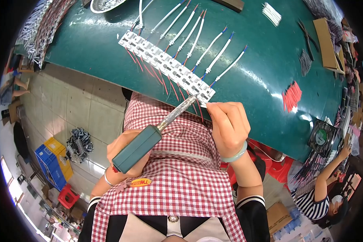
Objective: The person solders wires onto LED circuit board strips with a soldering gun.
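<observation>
My left hand [127,147] is closed around the green handle of a soldering iron [138,148]. The iron's metal shaft slants up and right, its tip meeting the right end of a long white strip of connector blocks [165,61]. Short white cables [182,33] with blue and red ends fan out from the strip's far side. Thin red leads [156,76] hang from its near side. Pinched at the strip's right end, the fingers of my right hand [231,126] are closed; what lies between the fingertips is too small to make out.
On the green table [254,105] lie red tubing pieces [292,96], grey pieces [305,61], white pieces [271,14] and pliers [308,38]. A cardboard box [326,46] stands at right, a metal bowl [105,5] far left. A person [316,201] works at lower right.
</observation>
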The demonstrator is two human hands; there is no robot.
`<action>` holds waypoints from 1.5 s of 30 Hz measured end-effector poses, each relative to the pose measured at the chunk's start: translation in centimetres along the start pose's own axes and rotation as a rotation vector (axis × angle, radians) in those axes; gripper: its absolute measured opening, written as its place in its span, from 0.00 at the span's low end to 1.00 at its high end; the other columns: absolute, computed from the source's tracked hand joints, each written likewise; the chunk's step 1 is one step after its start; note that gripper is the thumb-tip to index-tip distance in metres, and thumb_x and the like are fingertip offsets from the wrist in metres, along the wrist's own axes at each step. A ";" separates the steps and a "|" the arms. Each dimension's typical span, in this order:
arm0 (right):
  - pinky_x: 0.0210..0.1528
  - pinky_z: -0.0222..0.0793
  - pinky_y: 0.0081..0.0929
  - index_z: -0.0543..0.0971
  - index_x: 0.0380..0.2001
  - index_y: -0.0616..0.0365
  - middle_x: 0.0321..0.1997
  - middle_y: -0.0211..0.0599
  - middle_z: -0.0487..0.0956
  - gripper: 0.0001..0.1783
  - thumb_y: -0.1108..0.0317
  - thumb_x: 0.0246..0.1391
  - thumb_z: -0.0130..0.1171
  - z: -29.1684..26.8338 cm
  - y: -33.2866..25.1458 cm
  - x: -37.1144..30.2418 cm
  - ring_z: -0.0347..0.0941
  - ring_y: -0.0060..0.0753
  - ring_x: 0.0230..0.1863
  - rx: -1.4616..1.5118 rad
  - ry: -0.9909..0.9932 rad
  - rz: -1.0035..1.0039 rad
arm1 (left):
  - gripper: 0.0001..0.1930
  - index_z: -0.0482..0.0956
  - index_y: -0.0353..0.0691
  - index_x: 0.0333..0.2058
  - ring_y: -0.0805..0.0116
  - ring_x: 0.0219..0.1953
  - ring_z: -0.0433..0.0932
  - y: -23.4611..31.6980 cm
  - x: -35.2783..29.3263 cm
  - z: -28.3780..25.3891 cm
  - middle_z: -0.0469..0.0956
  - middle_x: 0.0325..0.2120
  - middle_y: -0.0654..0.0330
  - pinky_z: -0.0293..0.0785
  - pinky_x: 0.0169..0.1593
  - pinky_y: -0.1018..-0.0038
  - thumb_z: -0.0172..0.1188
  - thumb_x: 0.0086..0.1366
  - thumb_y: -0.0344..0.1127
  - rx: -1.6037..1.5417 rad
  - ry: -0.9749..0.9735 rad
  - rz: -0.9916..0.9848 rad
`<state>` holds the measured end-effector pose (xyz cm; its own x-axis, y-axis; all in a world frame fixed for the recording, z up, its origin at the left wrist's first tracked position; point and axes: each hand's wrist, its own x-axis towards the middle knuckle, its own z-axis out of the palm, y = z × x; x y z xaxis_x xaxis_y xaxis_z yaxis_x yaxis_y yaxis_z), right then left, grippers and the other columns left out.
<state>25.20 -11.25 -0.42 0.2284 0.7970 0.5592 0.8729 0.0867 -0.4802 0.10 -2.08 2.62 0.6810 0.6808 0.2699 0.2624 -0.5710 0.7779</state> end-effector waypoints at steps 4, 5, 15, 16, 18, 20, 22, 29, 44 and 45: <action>0.30 0.72 0.29 0.83 0.36 0.64 0.32 0.38 0.79 0.16 0.79 0.38 0.64 0.6 0.3 0.5 0.75 0.38 0.32 0.005 -0.036 -0.006 | 0.12 0.83 0.27 0.31 0.54 0.30 0.84 0.1 0.3 -0.1 0.81 0.31 0.49 0.81 0.33 0.70 0.66 0.43 0.18 0.034 -0.006 -0.017; 0.30 0.72 0.29 0.83 0.36 0.64 0.32 0.38 0.79 0.16 0.80 0.38 0.64 0.7 0.4 0.5 0.75 0.38 0.32 -0.004 -0.053 0.001 | 0.12 0.83 0.27 0.31 0.54 0.30 0.84 -0.1 0.3 -0.1 0.81 0.31 0.49 0.81 0.33 0.70 0.66 0.43 0.18 0.034 -0.003 -0.019; 0.31 0.73 0.31 0.82 0.38 0.65 0.34 0.39 0.78 0.17 0.80 0.40 0.63 0.5 0.5 0.8 0.74 0.39 0.32 -0.005 -0.126 0.000 | 0.12 0.82 0.27 0.33 0.55 0.31 0.83 -0.8 0.4 0.0 0.80 0.31 0.49 0.80 0.34 0.69 0.67 0.47 0.21 0.006 -0.044 0.022; 0.31 0.73 0.31 0.82 0.38 0.65 0.34 0.39 0.78 0.17 0.80 0.40 0.63 0.4 0.4 0.8 0.74 0.39 0.32 -0.006 -0.126 0.001 | 0.11 0.82 0.27 0.30 0.54 0.30 0.83 -0.7 0.5 0.1 0.80 0.29 0.50 0.81 0.33 0.70 0.66 0.43 0.19 0.023 -0.035 0.036; 0.32 0.73 0.31 0.82 0.39 0.65 0.35 0.40 0.78 0.17 0.80 0.40 0.63 0.3 0.3 0.8 0.74 0.40 0.33 -0.002 -0.149 0.008 | 0.11 0.82 0.27 0.29 0.55 0.29 0.83 -0.7 0.5 0.1 0.80 0.29 0.50 0.80 0.32 0.70 0.66 0.43 0.19 0.004 -0.042 0.010; 0.32 0.73 0.31 0.82 0.39 0.65 0.35 0.40 0.78 0.17 0.79 0.41 0.63 0.3 0.4 0.8 0.74 0.40 0.33 -0.001 -0.155 0.001 | 0.11 0.82 0.27 0.29 0.55 0.29 0.83 -0.7 0.5 0.0 0.79 0.29 0.50 0.80 0.32 0.70 0.66 0.43 0.19 -0.014 -0.047 -0.017; 0.33 0.74 0.32 0.81 0.39 0.66 0.36 0.40 0.78 0.17 0.78 0.41 0.63 0.2 0.4 0.9 0.74 0.40 0.34 -0.004 -0.161 -0.003 | 0.10 0.81 0.27 0.28 0.55 0.28 0.83 -0.8 0.7 0.0 0.79 0.28 0.50 0.79 0.31 0.70 0.66 0.42 0.19 -0.012 -0.065 -0.013; 0.33 0.74 0.31 0.81 0.40 0.66 0.36 0.40 0.78 0.16 0.78 0.43 0.64 0.1 0.1 0.8 0.74 0.39 0.34 -0.038 -0.176 -0.007 | 0.10 0.81 0.28 0.33 0.59 0.26 0.81 -1.7 0.1 -0.3 0.79 0.28 0.51 0.75 0.30 0.70 0.68 0.50 0.23 -0.059 -0.071 -0.051; 0.31 0.71 0.29 0.83 0.36 0.63 0.33 0.36 0.79 0.16 0.78 0.38 0.65 0.2 -0.4 1.3 0.74 0.37 0.33 -0.107 -0.087 -0.032 | 0.12 0.81 0.27 0.36 0.57 0.30 0.82 -1.9 -0.4 -0.7 0.81 0.33 0.47 0.77 0.34 0.69 0.67 0.52 0.22 -0.048 0.012 0.033; 0.30 0.71 0.29 0.83 0.36 0.63 0.32 0.35 0.79 0.16 0.78 0.38 0.66 0.2 -0.5 1.4 0.74 0.37 0.32 -0.115 -0.052 -0.050 | 0.12 0.81 0.27 0.38 0.57 0.31 0.82 -1.9 -0.4 -0.9 0.81 0.33 0.47 0.77 0.35 0.69 0.67 0.52 0.22 -0.033 0.000 0.006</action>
<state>24.98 -10.05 0.47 0.1634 0.8238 0.5428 0.9270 0.0602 -0.3703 -1.28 -0.90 1.53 0.6826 0.6771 0.2748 0.2352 -0.5596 0.7947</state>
